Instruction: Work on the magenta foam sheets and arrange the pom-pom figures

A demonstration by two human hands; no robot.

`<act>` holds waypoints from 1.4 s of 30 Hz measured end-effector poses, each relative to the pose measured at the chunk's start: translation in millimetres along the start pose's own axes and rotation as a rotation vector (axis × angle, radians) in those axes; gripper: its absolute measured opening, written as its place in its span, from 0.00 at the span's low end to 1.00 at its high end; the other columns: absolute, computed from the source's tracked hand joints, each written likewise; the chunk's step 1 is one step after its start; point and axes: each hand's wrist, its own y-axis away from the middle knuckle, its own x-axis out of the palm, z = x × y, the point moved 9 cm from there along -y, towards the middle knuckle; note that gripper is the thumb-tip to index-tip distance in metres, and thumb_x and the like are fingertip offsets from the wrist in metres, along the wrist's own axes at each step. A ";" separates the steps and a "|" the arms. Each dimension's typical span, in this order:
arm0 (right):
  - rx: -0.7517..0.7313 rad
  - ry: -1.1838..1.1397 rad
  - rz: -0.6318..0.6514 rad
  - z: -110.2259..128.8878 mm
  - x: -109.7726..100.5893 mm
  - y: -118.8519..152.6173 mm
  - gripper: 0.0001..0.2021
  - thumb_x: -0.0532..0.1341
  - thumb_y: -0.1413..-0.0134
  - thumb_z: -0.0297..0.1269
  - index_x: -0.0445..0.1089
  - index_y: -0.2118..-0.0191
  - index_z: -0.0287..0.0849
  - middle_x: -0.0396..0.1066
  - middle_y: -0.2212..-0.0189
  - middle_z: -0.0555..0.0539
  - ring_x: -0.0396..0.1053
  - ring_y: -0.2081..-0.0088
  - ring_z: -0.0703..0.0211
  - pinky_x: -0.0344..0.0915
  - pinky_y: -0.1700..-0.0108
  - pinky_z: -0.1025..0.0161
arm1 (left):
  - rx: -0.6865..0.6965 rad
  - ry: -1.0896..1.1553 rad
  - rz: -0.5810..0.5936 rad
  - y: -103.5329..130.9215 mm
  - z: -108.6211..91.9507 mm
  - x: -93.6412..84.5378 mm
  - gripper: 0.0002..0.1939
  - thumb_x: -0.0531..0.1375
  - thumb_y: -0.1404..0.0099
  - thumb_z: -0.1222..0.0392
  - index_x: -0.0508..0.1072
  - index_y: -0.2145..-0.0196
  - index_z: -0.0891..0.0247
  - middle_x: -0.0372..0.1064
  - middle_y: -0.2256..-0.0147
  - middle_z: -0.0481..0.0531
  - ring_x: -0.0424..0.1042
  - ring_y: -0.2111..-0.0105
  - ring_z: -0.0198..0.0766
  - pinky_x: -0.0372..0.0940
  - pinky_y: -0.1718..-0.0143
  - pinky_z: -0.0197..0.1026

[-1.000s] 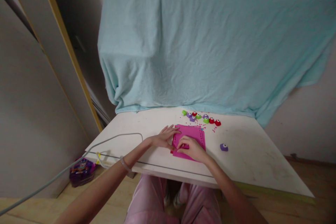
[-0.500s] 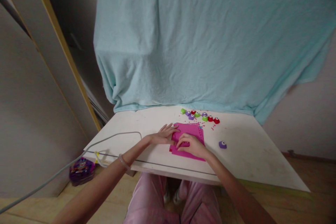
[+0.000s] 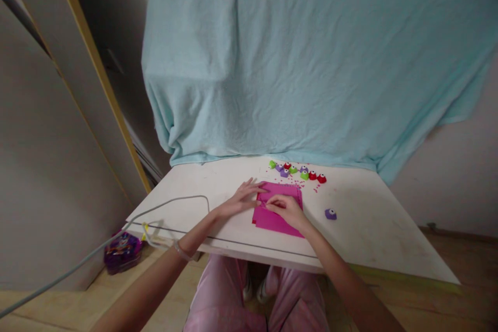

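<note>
A bright pink sheet (image 3: pixel 278 221), probably paper, lies on the white table with a row of small marks along its top and right edges. Bits of red show from under it at the left. My left hand (image 3: pixel 241 199) rests at the sheet's left edge, fingers spread, fingertips on the pink surface. Over the middle of the sheet, my right hand (image 3: pixel 287 209) has its thumb and fingertips pinched together, close to the left fingertips. What lies in that pinch, if anything, is too small to make out. Right of the sheet sits a small purple craft punch (image 3: pixel 330 213) with a white top.
Several green, red and purple craft punches (image 3: pixel 304 175) stand behind the sheet, with tiny pink cut-outs (image 3: pixel 316 190) scattered around. A grey cable (image 3: pixel 175 198) crosses the table's left side. A light-blue cloth (image 3: pixel 295 72) hangs behind. A purple package (image 3: pixel 122 253) is at lower left.
My right hand has shifted up slightly over the sheet, and its fingers have drawn into a tighter pinch. My left hand has moved only slightly and stays spread at the sheet's left edge.
</note>
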 end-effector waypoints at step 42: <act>0.060 -0.249 -0.117 40.2 -9.5 13.5 0.12 0.66 0.49 0.46 0.76 0.64 0.43 0.75 0.63 0.48 0.70 0.58 0.55 0.63 0.51 0.58 | 0.090 0.105 -0.408 13.5 -56.4 -8.3 0.08 0.62 0.37 0.53 0.77 0.64 0.57 0.69 0.54 0.53 0.61 0.45 0.44 0.54 0.40 0.51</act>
